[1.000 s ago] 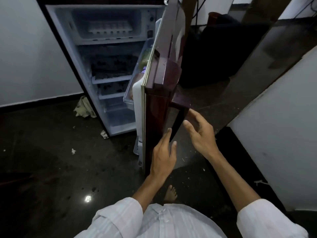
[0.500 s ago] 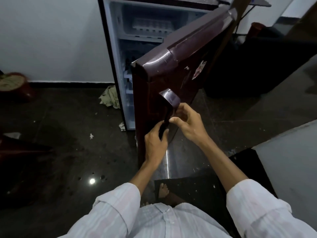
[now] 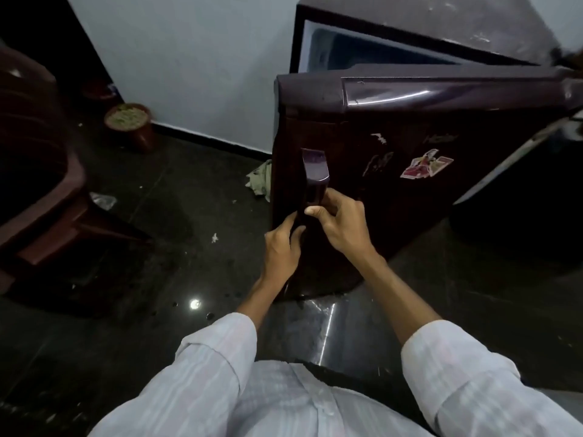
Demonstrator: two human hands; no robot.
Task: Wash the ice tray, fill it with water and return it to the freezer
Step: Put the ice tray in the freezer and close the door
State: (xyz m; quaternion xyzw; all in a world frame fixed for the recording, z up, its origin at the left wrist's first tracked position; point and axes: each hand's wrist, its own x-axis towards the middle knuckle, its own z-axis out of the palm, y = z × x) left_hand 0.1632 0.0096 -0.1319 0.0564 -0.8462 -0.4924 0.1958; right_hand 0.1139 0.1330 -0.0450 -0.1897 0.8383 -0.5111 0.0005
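Dark floor (image 3: 157,222) | door (image 3: 394,197) ajar | right hand (image 3: 342,223), left hand (image 3: 280,249) — seemingly — grip handle (image 3: 314,171)

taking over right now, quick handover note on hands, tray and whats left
Hands: the right hand grips the door handle; the left hand holds it lower down.
Things: the fridge door is ajar, with a gap at the freezer compartment. The ice tray is not in view, and neither hand carries it.
Done: cannot confirm the tray is inside.
Left: likely just push the door fully shut.
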